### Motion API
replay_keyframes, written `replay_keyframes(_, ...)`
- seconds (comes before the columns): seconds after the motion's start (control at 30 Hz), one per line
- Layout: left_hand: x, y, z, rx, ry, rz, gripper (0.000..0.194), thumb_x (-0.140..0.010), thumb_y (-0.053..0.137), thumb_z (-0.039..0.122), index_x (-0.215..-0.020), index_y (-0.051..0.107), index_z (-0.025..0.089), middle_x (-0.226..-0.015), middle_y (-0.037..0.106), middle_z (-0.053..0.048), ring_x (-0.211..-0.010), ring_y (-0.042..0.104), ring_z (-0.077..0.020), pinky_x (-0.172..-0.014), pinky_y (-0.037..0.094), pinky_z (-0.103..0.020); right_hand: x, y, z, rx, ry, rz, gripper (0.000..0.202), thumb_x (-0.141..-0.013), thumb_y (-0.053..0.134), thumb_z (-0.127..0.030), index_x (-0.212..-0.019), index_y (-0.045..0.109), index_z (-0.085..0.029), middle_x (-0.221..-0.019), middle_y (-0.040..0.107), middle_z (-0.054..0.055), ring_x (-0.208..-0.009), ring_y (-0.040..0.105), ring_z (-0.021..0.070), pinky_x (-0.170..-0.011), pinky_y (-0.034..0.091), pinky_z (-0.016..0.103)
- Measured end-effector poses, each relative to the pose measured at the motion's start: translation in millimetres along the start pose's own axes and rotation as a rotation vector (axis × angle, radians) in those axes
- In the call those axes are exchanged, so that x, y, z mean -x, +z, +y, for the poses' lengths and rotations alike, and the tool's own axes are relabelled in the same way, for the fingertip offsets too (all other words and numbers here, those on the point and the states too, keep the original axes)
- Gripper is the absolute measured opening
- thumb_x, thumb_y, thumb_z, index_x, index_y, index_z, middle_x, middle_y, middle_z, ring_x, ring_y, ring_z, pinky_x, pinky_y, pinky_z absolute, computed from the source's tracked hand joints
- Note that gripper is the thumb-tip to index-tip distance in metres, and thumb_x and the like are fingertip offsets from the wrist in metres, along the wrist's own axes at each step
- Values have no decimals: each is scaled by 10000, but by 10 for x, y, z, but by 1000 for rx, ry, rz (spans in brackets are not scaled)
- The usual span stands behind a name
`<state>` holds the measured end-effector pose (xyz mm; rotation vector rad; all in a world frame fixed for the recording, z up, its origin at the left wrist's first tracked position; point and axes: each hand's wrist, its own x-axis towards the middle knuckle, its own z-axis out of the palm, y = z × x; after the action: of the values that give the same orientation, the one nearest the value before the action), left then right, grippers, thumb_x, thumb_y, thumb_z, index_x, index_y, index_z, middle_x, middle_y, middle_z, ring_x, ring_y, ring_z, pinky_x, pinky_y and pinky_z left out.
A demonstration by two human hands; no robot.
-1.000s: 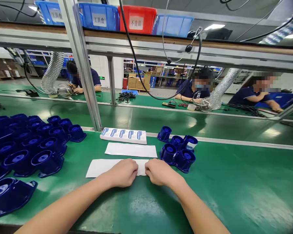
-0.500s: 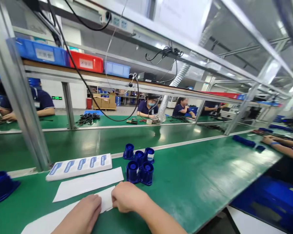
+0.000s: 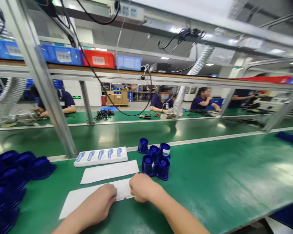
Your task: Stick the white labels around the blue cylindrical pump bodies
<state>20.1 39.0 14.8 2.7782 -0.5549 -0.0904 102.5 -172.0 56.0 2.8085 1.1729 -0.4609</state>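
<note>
A long white paper strip (image 3: 75,199) lies slantwise on the green bench before me. My left hand (image 3: 103,200) rests on its middle, fingers curled and pressed together at the paper. At the strip's right end, my right hand (image 3: 143,187) is closed, pinching the paper; the fingertips are partly hidden. A small tear or notch shows at the lower edge between my hands. Beyond it lie a second white strip (image 3: 109,171) and a flat white packet (image 3: 101,157) with blue print. Several dark blue plastic cup-shaped parts (image 3: 162,168) stand just past my right hand.
More blue plastic parts (image 3: 12,175) are clustered at the left. A metal post (image 3: 48,87) rises near the packet and carries a shelf with blue and red bins (image 3: 99,59). A black cable (image 3: 112,112) hangs from above. Co-workers sit across the bench.
The view has swung left, bringing more blue parts in at the left. Both hands stay on the same strip, with a little more paper showing between them.
</note>
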Motion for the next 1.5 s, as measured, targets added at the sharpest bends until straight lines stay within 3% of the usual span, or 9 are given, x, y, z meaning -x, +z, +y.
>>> replay_keyframes(0.23, -63, -1, -13, -52, -17, -55, 215, -970, 482, 135, -938, 688, 188, -1013, 758, -143, -955, 713, -303, -816, 551, -394, -26, 69, -81, -74, -155, 78, 201, -1011, 617, -252, -1062, 804, -197, -1111, 808, 114, -1089, 748, 283, -909, 534, 325)
replay_keyframes(0.33, -91, 25, -31, -58, -36, -60, 199, -962, 504, 134, -955, 701, 162, -1005, 759, -171, -945, 717, -320, -817, 547, -406, -133, 140, -167, -53, -83, 48, 179, -1038, 625, -248, -1032, 772, -147, -1074, 792, 116, -1035, 748, 264, -917, 567, 383)
replay_keyframes(0.5, -45, -37, -114, -59, -50, -64, 228, -998, 500, 172, -911, 710, 165, -947, 751, -148, -909, 715, -300, -781, 530, -382, -240, 209, -212, -19, -4, 10, 237, -1061, 668, -375, -1070, 733, -148, -1087, 763, 73, -1027, 734, 233, -971, 585, 453)
replay_keyframes(0.73, 13, -135, -230, -86, 7, -112, 157, -930, 582, 98, -864, 707, 164, -957, 744, -124, -946, 698, -285, -773, 534, -358, -224, 196, -156, -36, -28, 27, 186, -1059, 600, -269, -1013, 736, -152, -989, 778, 84, -935, 731, 238, -853, 543, 380)
replay_keyframes(1.0, 29, -212, -361, -71, -31, -154, 149, -998, 609, 175, -886, 703, 156, -911, 731, -37, -853, 684, -194, -799, 561, -345, -191, 161, -145, -78, -42, 33, 180, -1022, 563, -221, -959, 729, -194, -1027, 795, 115, -935, 732, 272, -663, 341, 311)
replay_keyframes(1.13, 96, -264, -389, -59, -8, -190, 131, -964, 643, 153, -846, 699, 161, -927, 730, -37, -907, 685, -198, -816, 558, -335, -160, 141, -84, -106, -34, 5, 149, -977, 600, -200, -898, 726, -199, -963, 797, 97, -901, 725, 266, -632, 298, 310)
replay_keyframes(1.33, 11, -202, -337, -62, -51, -200, 139, -1004, 643, 206, -888, 691, 147, -958, 716, -48, -904, 680, -203, -864, 572, -386, -132, 128, -45, -117, 11, -34, 139, -931, 610, -149, -869, 728, -187, -925, 789, 108, -881, 717, 268, -622, 278, 313)
replay_keyframes(1.5, 118, -301, -511, -15, -87, -258, 207, -1029, 658, 321, -908, 693, 157, -905, 711, -20, -817, 673, -171, -770, 583, -336, -130, 128, -48, -122, 26, -32, 143, -932, 602, -144, -853, 710, -196, -936, 789, 95, -865, 704, 255, -619, 280, 305)
